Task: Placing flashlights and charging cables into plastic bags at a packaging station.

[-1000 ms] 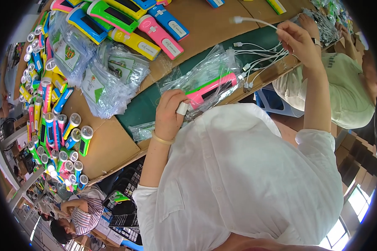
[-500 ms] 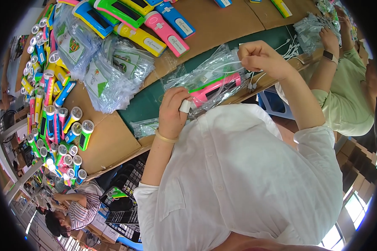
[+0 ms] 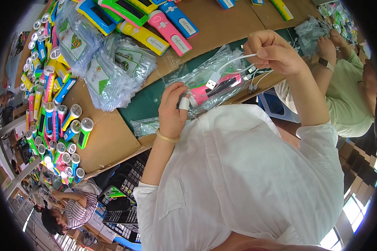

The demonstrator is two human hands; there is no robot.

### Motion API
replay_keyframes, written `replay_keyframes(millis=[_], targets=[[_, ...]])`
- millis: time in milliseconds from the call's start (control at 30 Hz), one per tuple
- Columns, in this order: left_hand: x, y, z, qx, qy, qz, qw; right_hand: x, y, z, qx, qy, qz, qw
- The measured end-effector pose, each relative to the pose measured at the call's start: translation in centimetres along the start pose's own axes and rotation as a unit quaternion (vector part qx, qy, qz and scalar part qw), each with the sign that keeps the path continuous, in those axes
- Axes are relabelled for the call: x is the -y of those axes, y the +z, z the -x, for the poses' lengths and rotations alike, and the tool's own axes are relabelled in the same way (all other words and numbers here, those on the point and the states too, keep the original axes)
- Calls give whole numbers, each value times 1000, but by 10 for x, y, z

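Note:
My right hand (image 3: 274, 52) pinches a white USB cable (image 3: 234, 60), held up over the table's near edge. Its plug (image 3: 213, 80) dangles in front of a pink and green flashlight (image 3: 201, 95) with a dark panel. That flashlight lies in or on a crinkled clear plastic bag (image 3: 224, 54). My left hand (image 3: 173, 109), with a white wrap on one finger, is closed at the bag's left end beside the flashlight's end. What exactly its fingertips grip is partly hidden.
Bags with printed cards (image 3: 113, 75) are piled left of centre. Colourful flashlights (image 3: 50, 121) crowd the left side, and more (image 3: 167, 33) lie at the far edge. Loose white cables (image 3: 255, 77) sit right of the bag. A co-worker's hands (image 3: 329, 46) handle bags at far right. Black crates (image 3: 121, 209) stand below.
My right hand has risen slightly and turned, bringing the cable's plug up and clear in front of the flashlight. My left hand stays in nearly the same place, its fingers slightly straighter.

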State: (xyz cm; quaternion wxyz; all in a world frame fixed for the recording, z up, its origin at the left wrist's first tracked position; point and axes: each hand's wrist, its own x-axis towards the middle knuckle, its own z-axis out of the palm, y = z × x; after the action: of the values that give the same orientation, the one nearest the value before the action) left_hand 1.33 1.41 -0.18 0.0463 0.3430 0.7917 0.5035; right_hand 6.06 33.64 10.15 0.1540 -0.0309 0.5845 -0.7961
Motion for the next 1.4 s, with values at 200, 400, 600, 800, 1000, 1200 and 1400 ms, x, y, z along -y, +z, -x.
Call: replay_keyframes(millis=[200, 400, 600, 800, 1000, 1200, 1400], targets=[[0, 0, 1, -6, -5, 7, 1000, -26, -6, -13, -27, 105, 42, 993], [5, -3, 5, -37, -124, -1, 992, -28, 1, -24, -14, 162, 309, 937], [-16, -5, 6, -36, 5, -53, 998, -15, 44, -37, 64, 126, 582, 801], [-28, -7, 8, -25, 49, -58, 997, -61, 61, -48, 113, 8, 597, 794], [-29, -8, 9, -63, 11, 9, 998, -56, 71, -52, 119, 95, 317, 936], [-31, -10, 7, -71, 21, 6, 997, -72, 80, -52, 86, 6, 397, 914], [-25, -16, 29, -96, -156, 170, 968, -66, 42, -21, -1, -69, 526, 848]])
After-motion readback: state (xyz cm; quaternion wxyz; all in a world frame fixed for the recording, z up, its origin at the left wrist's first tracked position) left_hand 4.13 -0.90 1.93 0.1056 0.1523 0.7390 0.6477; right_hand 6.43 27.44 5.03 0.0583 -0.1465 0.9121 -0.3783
